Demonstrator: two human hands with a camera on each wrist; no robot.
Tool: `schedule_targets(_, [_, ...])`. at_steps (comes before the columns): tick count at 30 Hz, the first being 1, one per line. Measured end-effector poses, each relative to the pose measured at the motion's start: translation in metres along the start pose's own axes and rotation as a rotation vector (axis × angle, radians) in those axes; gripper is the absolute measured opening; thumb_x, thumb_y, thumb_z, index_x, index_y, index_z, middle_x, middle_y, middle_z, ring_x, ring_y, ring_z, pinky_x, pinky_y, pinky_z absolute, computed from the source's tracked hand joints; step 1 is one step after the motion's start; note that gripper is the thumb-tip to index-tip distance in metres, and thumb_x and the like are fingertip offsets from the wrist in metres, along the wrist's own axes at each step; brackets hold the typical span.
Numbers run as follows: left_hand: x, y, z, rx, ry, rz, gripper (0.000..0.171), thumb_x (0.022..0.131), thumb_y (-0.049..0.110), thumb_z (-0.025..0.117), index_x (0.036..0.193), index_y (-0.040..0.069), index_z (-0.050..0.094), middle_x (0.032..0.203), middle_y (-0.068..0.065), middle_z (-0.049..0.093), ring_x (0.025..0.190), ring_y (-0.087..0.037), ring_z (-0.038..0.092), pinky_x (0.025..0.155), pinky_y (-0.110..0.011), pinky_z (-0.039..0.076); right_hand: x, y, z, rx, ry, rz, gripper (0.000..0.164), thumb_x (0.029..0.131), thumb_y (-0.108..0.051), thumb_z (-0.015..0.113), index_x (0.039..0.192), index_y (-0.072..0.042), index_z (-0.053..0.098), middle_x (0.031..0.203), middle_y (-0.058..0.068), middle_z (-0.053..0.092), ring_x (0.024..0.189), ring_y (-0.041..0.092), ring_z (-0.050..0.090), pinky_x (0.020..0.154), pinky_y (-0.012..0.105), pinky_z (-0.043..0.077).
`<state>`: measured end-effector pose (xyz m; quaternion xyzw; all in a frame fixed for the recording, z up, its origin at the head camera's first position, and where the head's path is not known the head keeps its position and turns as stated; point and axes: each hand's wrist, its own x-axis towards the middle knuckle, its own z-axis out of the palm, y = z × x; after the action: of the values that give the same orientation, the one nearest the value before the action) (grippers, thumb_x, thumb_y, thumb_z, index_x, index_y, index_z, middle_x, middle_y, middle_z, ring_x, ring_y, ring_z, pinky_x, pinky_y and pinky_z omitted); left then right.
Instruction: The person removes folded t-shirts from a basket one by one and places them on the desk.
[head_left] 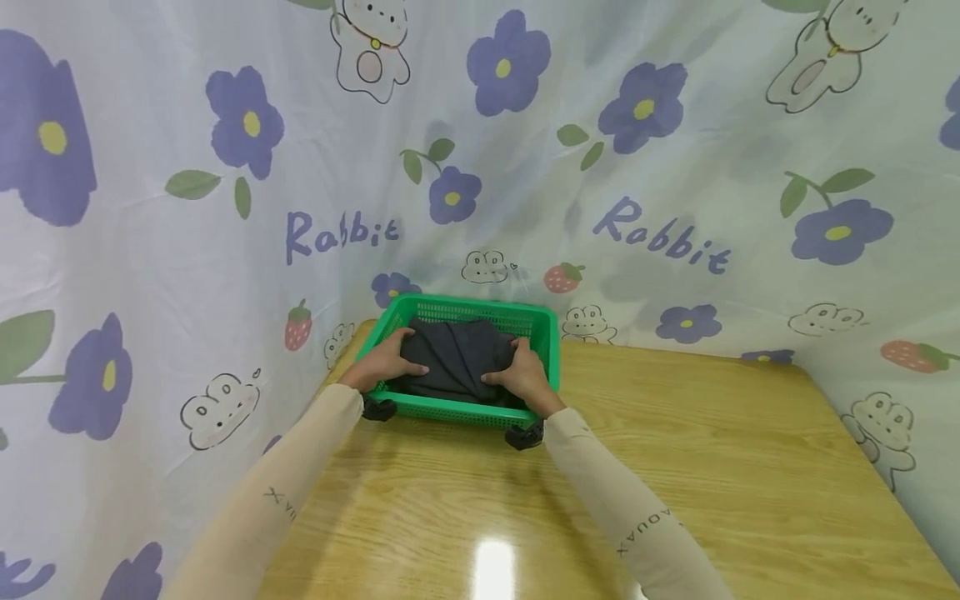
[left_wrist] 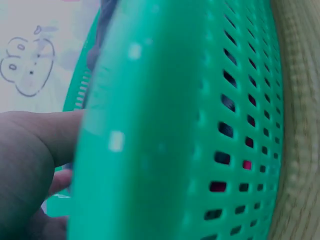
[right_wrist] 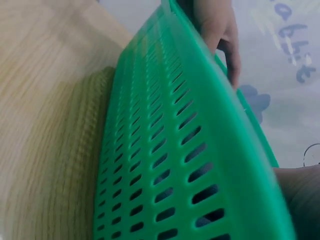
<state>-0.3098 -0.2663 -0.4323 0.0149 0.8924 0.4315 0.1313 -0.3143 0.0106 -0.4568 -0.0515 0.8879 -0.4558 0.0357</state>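
Note:
A dark grey folded cloth (head_left: 457, 358) lies inside a green plastic basket (head_left: 457, 411), bunched with creases across its top. My left hand (head_left: 381, 361) reaches over the basket's left side and holds the cloth's left end, thumb on top. On the opposite end my right hand (head_left: 525, 377) grips the cloth, its thumb over the near part and fingers towards the far side. In the left wrist view the basket's wall (left_wrist: 160, 125) hides most of that hand's fingers. The right wrist view shows fingers of a hand (right_wrist: 220, 30) beyond the basket's rim.
The basket stands on a wooden table (head_left: 675, 450) at its back left corner. A white curtain (head_left: 525, 150) printed with flowers and rabbits hangs behind and along the left. Something red (left_wrist: 218, 186) shows through the basket's holes. Black wrist devices (head_left: 525, 435) sit by the basket's near edge.

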Motion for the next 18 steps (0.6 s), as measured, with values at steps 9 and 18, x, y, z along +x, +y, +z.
schedule_targets(9, [0.0052, -0.0046, -0.0024, -0.041, -0.034, 0.023, 0.081, 0.097, 0.016, 0.075, 0.162, 0.014, 0.027, 0.170, -0.021, 0.005, 0.153, -0.047, 0.013, 0.117, -0.064, 0.025, 0.0035, 0.0035, -0.0023, 0.009, 0.006, -0.157, 0.089, 0.083, -0.018, 0.090, 0.151, -0.018, 0.032, 0.136, 0.029, 0.058, 0.118, 0.047, 0.061, 0.092, 0.057, 0.052])
schedule_targets(18, [0.0076, -0.0037, -0.0050, -0.063, -0.033, -0.001, 0.081, 0.093, 0.017, 0.079, 0.161, 0.016, 0.035, 0.170, -0.022, 0.006, 0.151, -0.049, 0.016, 0.116, -0.064, 0.027, 0.0066, 0.0044, -0.0065, -0.046, -0.108, -0.187, 0.085, 0.086, -0.024, 0.088, 0.155, -0.028, 0.040, 0.154, 0.020, 0.045, 0.134, 0.045, 0.050, 0.102, 0.058, 0.047])
